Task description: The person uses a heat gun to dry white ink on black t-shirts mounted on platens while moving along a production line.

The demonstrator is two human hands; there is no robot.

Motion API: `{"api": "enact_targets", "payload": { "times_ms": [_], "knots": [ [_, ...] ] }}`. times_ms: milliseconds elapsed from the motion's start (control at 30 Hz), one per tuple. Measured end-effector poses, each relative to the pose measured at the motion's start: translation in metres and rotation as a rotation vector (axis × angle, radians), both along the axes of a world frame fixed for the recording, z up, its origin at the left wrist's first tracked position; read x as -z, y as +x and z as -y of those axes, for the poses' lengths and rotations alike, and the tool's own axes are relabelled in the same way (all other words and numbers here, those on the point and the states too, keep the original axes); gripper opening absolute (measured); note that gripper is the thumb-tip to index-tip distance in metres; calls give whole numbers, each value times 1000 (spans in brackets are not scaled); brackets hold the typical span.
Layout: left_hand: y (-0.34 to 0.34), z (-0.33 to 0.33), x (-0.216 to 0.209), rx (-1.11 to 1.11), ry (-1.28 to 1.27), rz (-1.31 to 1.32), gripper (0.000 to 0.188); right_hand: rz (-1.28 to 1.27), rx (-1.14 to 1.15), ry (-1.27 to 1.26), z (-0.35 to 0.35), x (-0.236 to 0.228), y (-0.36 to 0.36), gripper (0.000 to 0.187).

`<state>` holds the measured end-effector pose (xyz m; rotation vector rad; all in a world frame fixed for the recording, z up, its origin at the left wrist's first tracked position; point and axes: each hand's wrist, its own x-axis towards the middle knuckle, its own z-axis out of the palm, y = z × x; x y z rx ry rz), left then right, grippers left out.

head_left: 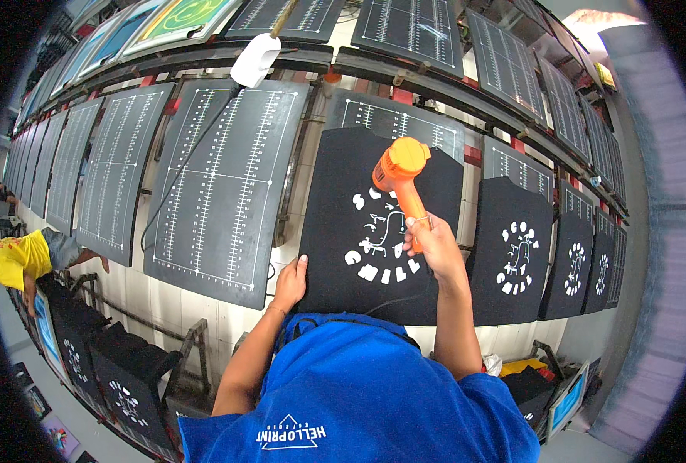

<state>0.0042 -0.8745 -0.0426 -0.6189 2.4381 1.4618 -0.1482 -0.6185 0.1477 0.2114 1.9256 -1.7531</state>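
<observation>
My right hand (435, 245) is closed round the handle of an orange heat gun (401, 166), held above a black T-shirt (335, 208). White lettering and line art (374, 262) form a ring on that shirt, partly hidden behind the heat gun and my right hand. The shirt lies flat over a dark printing board with white ruled marks (350, 108), whose far end shows past the cloth. At the shirt's left edge rests my left hand (289, 284), fingers stretched along the side and nothing visibly held in it.
Bare ruled boards (212, 185) run to the left, and more shirt-covered boards (516, 247) to the right. A white power strip (256, 60) with a black cable hangs over the far rail. At the far left a person in a yellow shirt (20, 258) bends over.
</observation>
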Motion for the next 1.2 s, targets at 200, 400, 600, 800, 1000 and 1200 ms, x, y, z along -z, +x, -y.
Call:
{"api": "enact_targets", "payload": {
  "times_ms": [200,400,600,800,1000,1200],
  "knots": [
    [0,1,0,6,-9,-13,56,-40,-49,40,4,1,-2,26],
    [-3,0,-9,0,-34,10,56,-36,-67,41,13,-4,3,27],
    [-1,1,-4,-4,-17,-6,58,36,-147,23,15,-6,4,29],
    [0,1,2,-25,1,-44,56,43,-186,21,18,-6,8,28],
    [1,0,10,-43,-13,-86,55,61,-204,40,15,-12,15,28],
    [1,0,11,-39,-17,-75,56,93,-158,96,0,-23,33,28]
  ]
}}
